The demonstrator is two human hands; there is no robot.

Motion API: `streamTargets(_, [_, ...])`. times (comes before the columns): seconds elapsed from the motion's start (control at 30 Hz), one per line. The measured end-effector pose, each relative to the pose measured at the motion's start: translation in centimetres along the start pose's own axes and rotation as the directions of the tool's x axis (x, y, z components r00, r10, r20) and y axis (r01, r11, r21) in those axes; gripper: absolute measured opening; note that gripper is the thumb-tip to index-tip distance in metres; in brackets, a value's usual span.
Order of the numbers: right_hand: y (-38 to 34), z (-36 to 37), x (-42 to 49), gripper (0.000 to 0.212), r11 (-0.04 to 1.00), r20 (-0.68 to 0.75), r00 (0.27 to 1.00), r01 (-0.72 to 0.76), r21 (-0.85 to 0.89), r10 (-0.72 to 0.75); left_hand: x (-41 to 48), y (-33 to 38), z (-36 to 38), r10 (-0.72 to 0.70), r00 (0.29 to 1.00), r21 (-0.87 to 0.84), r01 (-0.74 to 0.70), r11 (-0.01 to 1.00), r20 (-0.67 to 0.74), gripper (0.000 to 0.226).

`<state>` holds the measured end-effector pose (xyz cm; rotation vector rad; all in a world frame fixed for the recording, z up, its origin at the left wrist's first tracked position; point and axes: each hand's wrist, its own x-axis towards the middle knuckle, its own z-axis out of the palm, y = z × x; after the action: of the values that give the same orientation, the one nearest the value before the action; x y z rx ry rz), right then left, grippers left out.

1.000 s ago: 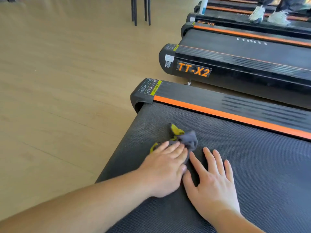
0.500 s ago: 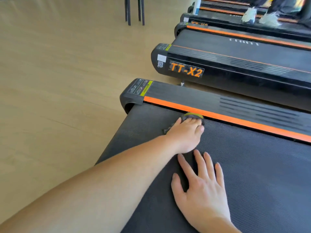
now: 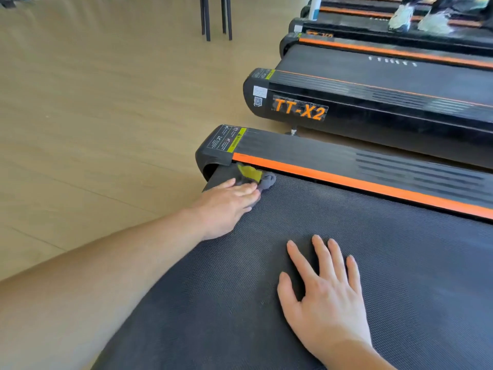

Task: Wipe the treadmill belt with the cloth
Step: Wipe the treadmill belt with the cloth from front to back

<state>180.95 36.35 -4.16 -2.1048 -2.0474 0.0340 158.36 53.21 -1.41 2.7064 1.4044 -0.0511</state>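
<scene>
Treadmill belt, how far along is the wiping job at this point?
Done: nothing visible tells wiped from unwiped on the dark textured treadmill belt. In hand: the left hand presses the crumpled grey and yellow cloth into the belt's far corner, beside the orange-striped side rail; the right hand rests flat on the belt. Left: probably the wide stretch to the right.
</scene>
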Motion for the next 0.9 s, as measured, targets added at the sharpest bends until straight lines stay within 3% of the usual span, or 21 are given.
streamTargets(0.13, [0.0,-0.2,-0.1,0.064,1.000,0.016,1.000,0.007,-0.009,-0.007,-6.2,0.5,-0.3,-0.166,0.985,-0.080,0.162,0.984,-0.039,0.051])
streamTargets(0.2, [0.0,-0.3,-0.1,0.064,1.000,0.007,1.000,0.008,0.001,-0.008,-9.1,3.2,0.0,-0.225,0.973,-0.067,0.221,0.973,-0.050,0.067])
streamTargets(0.27, [0.0,-0.3,-0.1,0.064,1.000,0.005,1.000,0.008,0.003,-0.008,-10.4,5.2,0.7,-0.270,0.962,0.006,0.270,0.963,0.031,0.076])
streamTargets(0.33, [0.1,-0.3,-0.2,0.064,1.000,0.001,1.000,0.009,0.006,-0.009,-9.4,5.2,0.8,-0.324,0.940,-0.044,0.330,0.943,0.109,0.071])
streamTargets(0.43, [0.0,-0.3,-0.1,0.065,1.000,0.011,1.000,0.015,-0.008,-0.015,-5.1,3.0,1.1,-0.376,0.925,-0.145,0.381,0.913,0.062,0.060])
streamTargets(0.63, [-0.2,-0.3,-0.2,0.065,1.000,0.020,1.000,0.006,-0.007,-0.006,1.0,3.2,1.0,-0.562,0.822,-0.195,0.568,0.799,0.092,0.059])
streamTargets(0.7, [-0.2,-0.3,-0.2,0.065,1.000,0.019,1.000,0.005,-0.002,-0.005,-0.7,5.4,0.5,-0.509,0.859,-0.231,0.508,0.830,0.058,0.058])
streamTargets(0.8, [-0.3,-0.2,0.0,0.064,0.999,0.001,1.000,-0.001,0.032,0.001,-3.9,8.7,0.0,-0.304,0.951,-0.296,0.307,0.904,0.058,0.056])
streamTargets(0.9, [-0.4,-0.1,0.0,0.063,0.999,-0.002,1.000,0.002,0.040,-0.002,-1.9,8.7,-0.8,-0.293,0.951,-0.366,0.308,0.878,0.097,0.054])
